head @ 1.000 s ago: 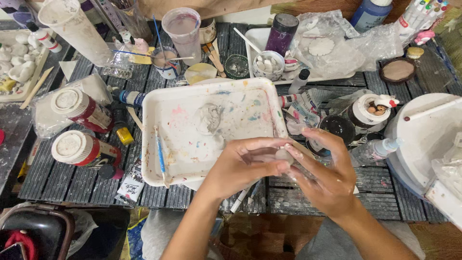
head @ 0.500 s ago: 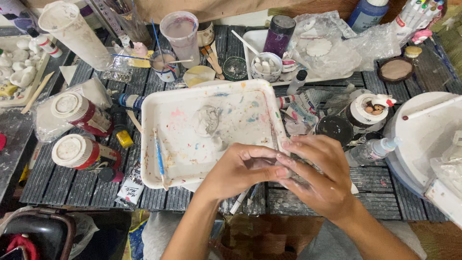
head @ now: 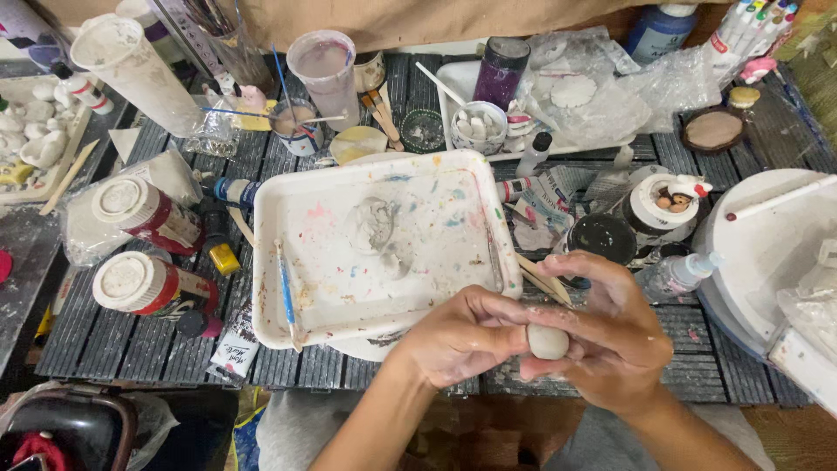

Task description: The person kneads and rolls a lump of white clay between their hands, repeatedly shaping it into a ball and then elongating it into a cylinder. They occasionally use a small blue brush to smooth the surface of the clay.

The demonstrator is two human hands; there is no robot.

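low in the middle of the frame we hold a small smooth lump of pale grey clay (head: 547, 341) between both hands, just below the lower right corner of the white square plastic tray (head: 305, 331) smeared with paint and clay. our left hand (head: 462, 336) wraps in from the left, fingers (head: 501, 316) curled around the lump and thumb pressed on it; our right hand (head: 615, 344) cups it from the right, fingers bent and closed against its far side. so both sets of fingers are grasping the clay, neither slack.

we judge the step in hand to be shaping or smoothing the lump, held in the air over the dark slatted table (head: 131, 349). the next move calls for gentle, even pressure while turning it, so the surface stays round.

a thin blue-handled brush (head: 286, 292) lies on the tray's left side, and two red jars with white lids (head: 144, 283) lie at left.
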